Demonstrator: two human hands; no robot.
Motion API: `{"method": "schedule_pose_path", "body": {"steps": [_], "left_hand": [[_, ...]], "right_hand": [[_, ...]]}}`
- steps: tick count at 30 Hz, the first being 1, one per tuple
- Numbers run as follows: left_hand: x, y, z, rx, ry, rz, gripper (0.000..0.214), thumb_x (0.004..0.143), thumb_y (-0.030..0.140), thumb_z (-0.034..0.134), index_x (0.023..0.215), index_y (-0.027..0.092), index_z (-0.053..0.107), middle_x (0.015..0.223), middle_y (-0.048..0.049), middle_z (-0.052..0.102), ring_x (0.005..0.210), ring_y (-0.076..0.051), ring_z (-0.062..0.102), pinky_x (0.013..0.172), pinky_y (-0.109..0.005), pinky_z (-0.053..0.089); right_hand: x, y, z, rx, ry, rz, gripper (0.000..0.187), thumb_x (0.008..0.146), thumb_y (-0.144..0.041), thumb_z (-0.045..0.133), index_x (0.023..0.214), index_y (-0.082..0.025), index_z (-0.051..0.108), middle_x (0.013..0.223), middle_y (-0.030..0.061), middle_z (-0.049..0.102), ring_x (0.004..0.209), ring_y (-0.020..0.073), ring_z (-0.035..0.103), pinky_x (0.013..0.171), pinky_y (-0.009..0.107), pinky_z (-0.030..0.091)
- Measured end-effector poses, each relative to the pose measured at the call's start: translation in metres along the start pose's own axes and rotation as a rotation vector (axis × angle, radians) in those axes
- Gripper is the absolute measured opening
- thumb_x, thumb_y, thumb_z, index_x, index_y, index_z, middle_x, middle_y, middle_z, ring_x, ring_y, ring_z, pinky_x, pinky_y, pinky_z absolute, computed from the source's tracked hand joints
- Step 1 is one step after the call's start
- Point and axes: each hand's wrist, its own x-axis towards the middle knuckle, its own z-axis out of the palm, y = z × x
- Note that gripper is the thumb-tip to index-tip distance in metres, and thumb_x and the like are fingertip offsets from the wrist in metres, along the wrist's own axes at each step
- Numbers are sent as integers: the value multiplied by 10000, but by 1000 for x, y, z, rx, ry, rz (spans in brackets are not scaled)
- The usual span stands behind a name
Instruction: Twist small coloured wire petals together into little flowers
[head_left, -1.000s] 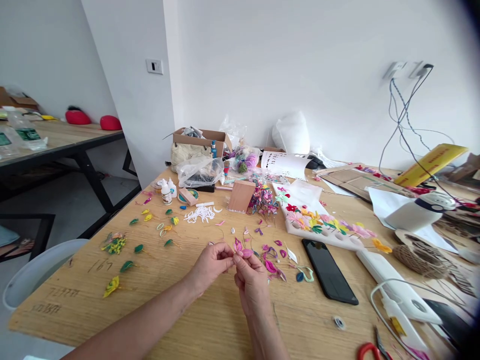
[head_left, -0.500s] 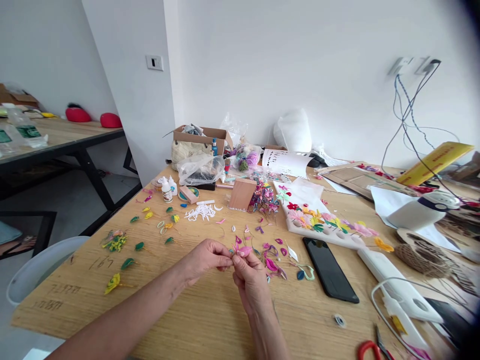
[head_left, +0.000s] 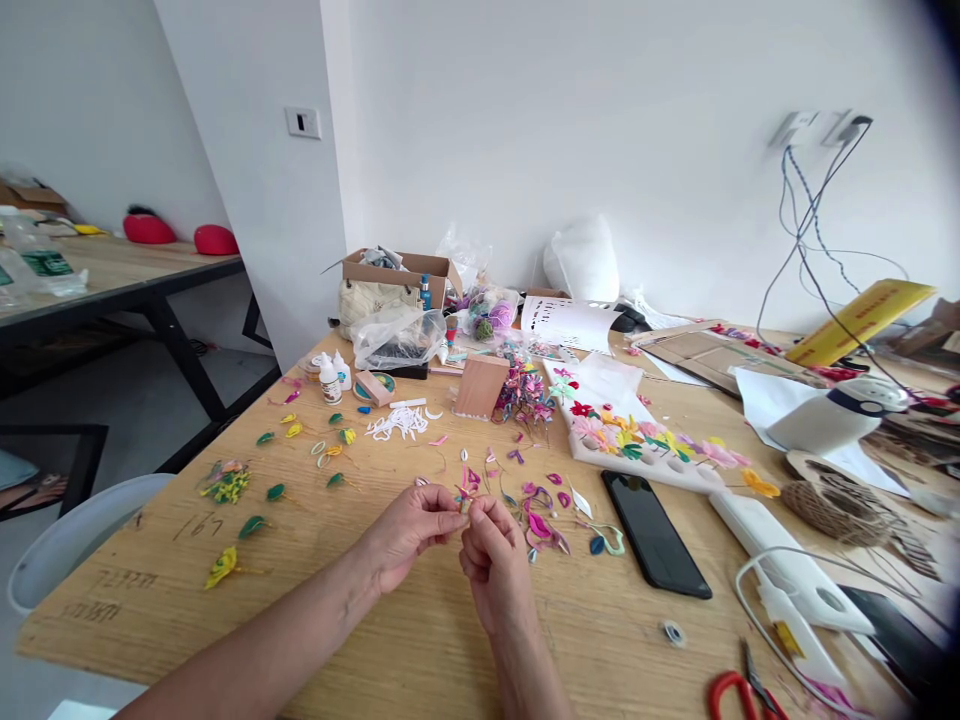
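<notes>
Over the wooden table point(head_left: 390, 640), my left hand point(head_left: 409, 528) and my right hand point(head_left: 491, 560) meet fingertip to fingertip. Both are pinched on a small pink petal piece point(head_left: 466, 497) held between them just above the tabletop. More loose pink and purple petals point(head_left: 541, 508) lie right beyond my right hand. Green and yellow leaf pieces point(head_left: 259, 500) are scattered to the left of my left hand.
A black phone point(head_left: 654, 532) lies right of the petals. Behind it sits a white foam tray point(head_left: 637, 470) of coloured flowers, then a wooden block point(head_left: 480, 387) and glue bottles point(head_left: 328, 378). Red-handled scissors point(head_left: 739, 690) and white cables point(head_left: 780, 590) are at the right front.
My hands stay joined on the pink piece and have dropped slightly. The petals now sit lower between my fingertips and show less. The view has shifted a little.
</notes>
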Motion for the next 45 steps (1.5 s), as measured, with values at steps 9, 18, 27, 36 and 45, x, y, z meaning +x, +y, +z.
{"method": "schedule_pose_path", "body": {"steps": [9,18,27,36,45], "left_hand": [[1,-7,5,11,73,33,251,536,259,756,546,136,537,557,38,486,548,-82,397,542,-215,297],[8,-6,6,235,45,151,225,568,305,722,569,130,581,547,27,516,560,-101,436,559,-219,329],[9,19,-11,533,-245,37,116,636,207,620,680,133,697,565,25,562,581,-117,457,601,-232,326],[5,10,-10,222,-139,-21,142,595,227,694,543,126,609,520,29,483,524,-85,386,539,-216,285],[3,-5,-4,-2,-5,-43,226,545,210,750,555,134,538,571,44,475,537,-69,402,540,-203,299]], "right_hand": [[2,6,-2,-75,64,-38,227,618,-306,700,689,-179,526,408,-132,277,333,9,130,305,136,115],[5,5,-5,-31,135,-48,212,557,-261,729,617,-161,553,419,-118,274,356,12,122,322,162,87],[6,2,-6,-68,119,-30,216,532,-248,737,576,-153,549,419,-107,298,367,15,155,341,172,96],[1,0,-4,25,-33,46,211,663,-304,662,672,-173,497,436,-119,247,372,21,96,338,151,81],[-2,1,-2,56,-24,16,184,696,-286,611,689,-187,456,427,-126,221,374,29,83,332,136,81]]}}
